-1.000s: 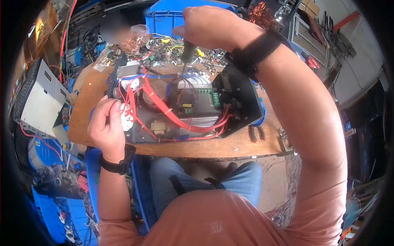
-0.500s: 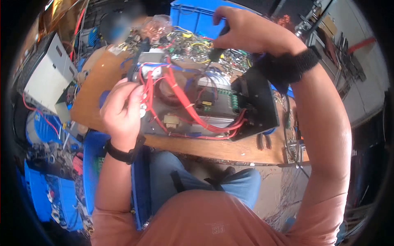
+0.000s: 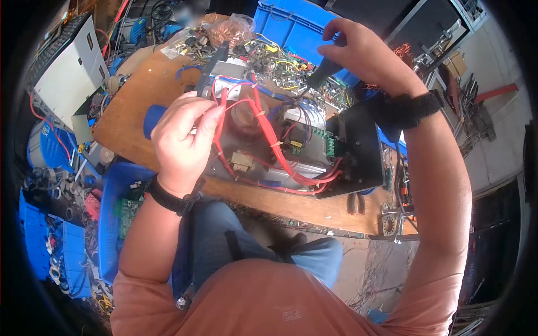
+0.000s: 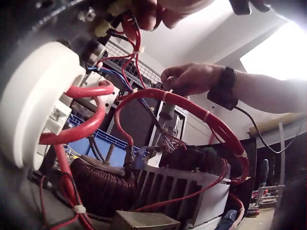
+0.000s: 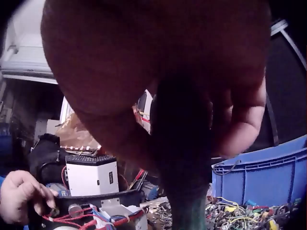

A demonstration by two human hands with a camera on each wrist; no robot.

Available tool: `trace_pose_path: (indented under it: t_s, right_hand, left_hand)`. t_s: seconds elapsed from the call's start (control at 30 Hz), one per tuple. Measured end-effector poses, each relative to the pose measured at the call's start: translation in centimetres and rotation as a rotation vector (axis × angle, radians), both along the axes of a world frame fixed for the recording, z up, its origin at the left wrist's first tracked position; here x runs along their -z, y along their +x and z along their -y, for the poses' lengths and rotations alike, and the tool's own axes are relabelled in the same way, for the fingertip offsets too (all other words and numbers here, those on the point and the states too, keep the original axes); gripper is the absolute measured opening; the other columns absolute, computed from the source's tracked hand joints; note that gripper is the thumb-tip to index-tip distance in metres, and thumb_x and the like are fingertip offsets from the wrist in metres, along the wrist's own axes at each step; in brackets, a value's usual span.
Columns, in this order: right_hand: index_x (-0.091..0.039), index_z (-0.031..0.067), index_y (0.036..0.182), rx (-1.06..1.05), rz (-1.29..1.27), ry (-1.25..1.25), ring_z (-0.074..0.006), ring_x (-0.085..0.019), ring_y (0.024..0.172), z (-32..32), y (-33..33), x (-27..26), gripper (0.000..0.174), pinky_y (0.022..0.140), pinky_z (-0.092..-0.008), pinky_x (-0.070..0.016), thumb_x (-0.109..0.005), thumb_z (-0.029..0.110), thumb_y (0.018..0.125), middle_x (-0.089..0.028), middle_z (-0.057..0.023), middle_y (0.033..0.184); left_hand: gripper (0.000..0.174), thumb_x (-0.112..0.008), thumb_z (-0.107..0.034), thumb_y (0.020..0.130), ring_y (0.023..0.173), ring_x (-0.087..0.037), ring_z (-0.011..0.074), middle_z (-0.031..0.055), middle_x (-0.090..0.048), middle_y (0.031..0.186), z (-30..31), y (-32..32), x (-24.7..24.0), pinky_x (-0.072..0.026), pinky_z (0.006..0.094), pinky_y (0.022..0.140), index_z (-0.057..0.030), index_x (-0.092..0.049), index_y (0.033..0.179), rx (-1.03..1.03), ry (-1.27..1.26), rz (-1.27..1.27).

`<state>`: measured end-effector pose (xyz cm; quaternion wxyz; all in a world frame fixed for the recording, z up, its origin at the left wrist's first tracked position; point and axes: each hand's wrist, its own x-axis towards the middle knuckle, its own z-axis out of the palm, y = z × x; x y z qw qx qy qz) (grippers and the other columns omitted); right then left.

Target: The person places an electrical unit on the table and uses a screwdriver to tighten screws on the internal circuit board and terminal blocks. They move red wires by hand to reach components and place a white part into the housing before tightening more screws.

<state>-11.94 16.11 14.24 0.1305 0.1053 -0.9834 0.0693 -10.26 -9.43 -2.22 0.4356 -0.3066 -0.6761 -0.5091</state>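
Several thin red wires [image 4: 138, 39] are pinched in the narrowed fingers of the left hand [image 3: 185, 131], at the left end of an open metal case [image 3: 363, 159] on the desk [image 3: 131, 109]. Thick red cables [image 3: 270, 139] cross the case. Farther right, the right hand [image 3: 367, 56] curls its fingers round a dark screwdriver [image 3: 324, 73], tilted above the far side.

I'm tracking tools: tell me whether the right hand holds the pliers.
No, the pliers lie on the table, while the right hand grips a dark-handled tool.
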Motion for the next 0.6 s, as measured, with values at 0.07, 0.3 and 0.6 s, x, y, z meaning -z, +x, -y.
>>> trace_pose_path:
  t_s: [0.07,0.3,0.6]
  right_hand:
    - [-0.060,-0.0041,0.103,-0.072,0.023,-0.025,-0.0272,-0.065,0.082,0.3,0.6,-0.1,0.038,0.075,-0.0356,-0.0497,-0.067,0.024,0.078,-0.064,-0.0201,0.089]
    - [-0.058,-0.0023,0.106,0.138,0.010,0.130,-0.0205,-0.062,0.080,0.2,0.0,-0.1,0.037,0.074,-0.0311,-0.0485,-0.068,0.017,0.076,-0.064,-0.0145,0.086]
    - [-0.060,-0.0055,0.105,0.047,-0.055,0.227,-0.0389,-0.063,0.093,0.9,1.6,-0.3,0.043,0.082,-0.0403,-0.0493,-0.060,0.030,0.081,-0.064,-0.0258,0.102]
  left_hand:
    - [0.008,-0.071,-0.004,0.079,0.073,-0.064,0.0275,0.0130,-0.065,0.077,0.1,0.0,0.0,-0.0508,0.0400,0.084,0.0013,-0.066,0.083,0.001,-0.011,0.000]
    - [0.008,-0.070,-0.004,0.079,0.073,-0.064,0.0275,0.0124,-0.065,0.076,0.0,0.1,-0.1,-0.0505,0.0398,0.083,0.0014,-0.066,0.083,0.002,-0.012,0.007]
    - [0.007,-0.070,-0.004,0.081,0.070,-0.063,0.0266,0.0116,-0.065,0.074,-0.1,0.1,-0.1,-0.0499,0.0405,0.086,0.0015,-0.066,0.083,0.014,-0.016,0.015]
